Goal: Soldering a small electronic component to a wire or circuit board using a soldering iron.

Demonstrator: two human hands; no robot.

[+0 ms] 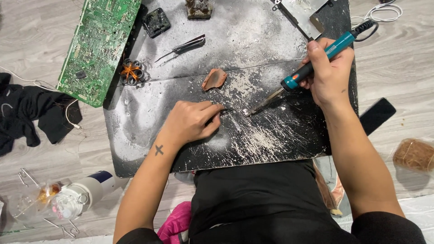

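A teal-handled soldering iron [312,65] is gripped by the right hand [329,74], its tip to be kept steady on what appears to be a thin wire [230,110] pinched in the left hand [192,121].

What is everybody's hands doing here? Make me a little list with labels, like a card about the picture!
Right hand: grips a teal-handled soldering iron, tip down on the board
Left hand: pinches a thin dark tool pointing at the iron's tip
Work surface: black scratched board
Nearby on board: tweezers, orange-brown chunk, small copper coil
Off to the side: green circuit board
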